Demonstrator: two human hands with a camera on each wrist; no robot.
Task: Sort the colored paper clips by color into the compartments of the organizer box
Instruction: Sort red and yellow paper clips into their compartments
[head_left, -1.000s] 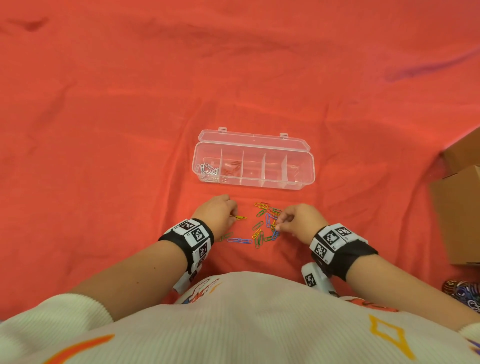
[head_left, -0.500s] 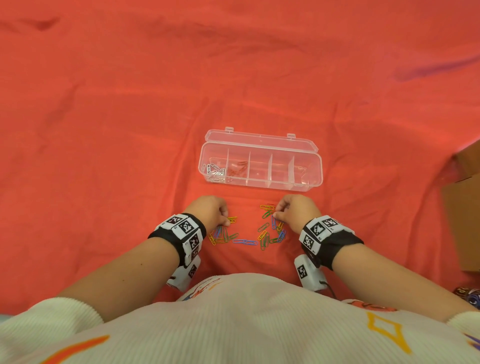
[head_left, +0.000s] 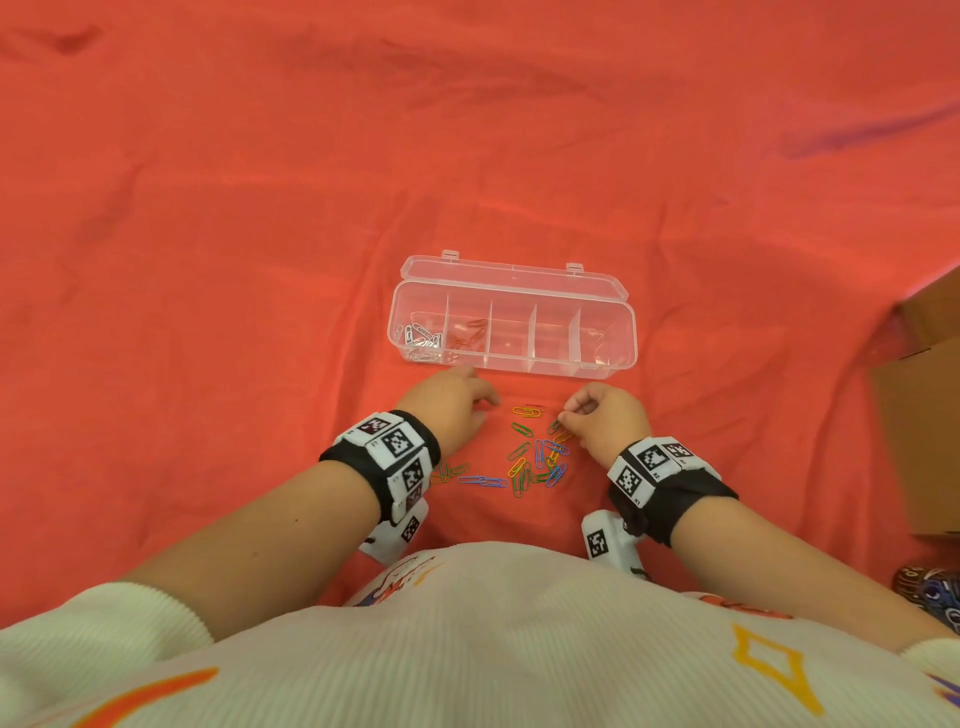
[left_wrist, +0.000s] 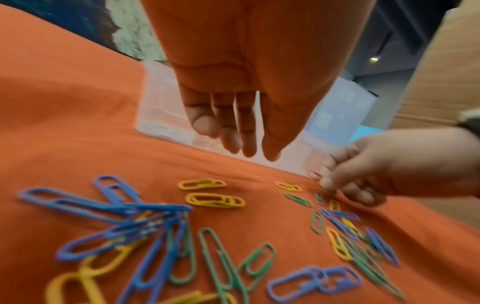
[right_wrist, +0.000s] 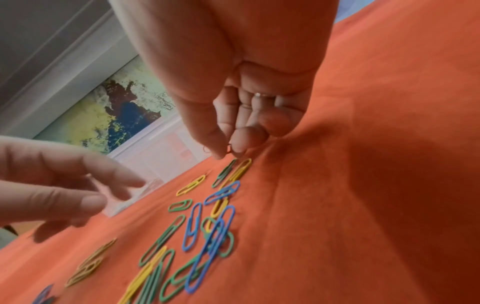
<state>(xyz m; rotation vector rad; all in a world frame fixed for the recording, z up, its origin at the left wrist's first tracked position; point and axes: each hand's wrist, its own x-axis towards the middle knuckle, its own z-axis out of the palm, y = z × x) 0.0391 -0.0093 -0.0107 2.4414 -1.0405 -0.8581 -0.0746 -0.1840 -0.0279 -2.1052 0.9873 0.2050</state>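
Two hands sit over a scatter of loose paper clips (head_left: 535, 457) on the red cloth (head_left: 260, 208), just in front of the clear organizer box (head_left: 511, 319), lid open. Box: silver clips (head_left: 421, 340) in the leftmost compartment, red clips (head_left: 470, 332) in the next one, the rest look bare from the head cam, tho the clear walls make that hard to judge.

Head view shows the right hand (head_left: 605, 418) curled at the far-right edge of the pile, but not what's in it. Right wrist cam fills that in: thumb & forefinger pinch a small red clip (right_wrist: 229, 148), just off the cloth. Left wrist cam shows the left hand (left_wrist: 241, 115) w/ fingers straight and relaxed, holding nothing, pointing toward the box; it also shows blue, yellow & green clips lying under the wrist, partly hidden in the head view.

Vs half a sec ago: the left hand has left the clips by its wrist and reached forward, fingertips now close to the box's front wall; right hand has barely shifted
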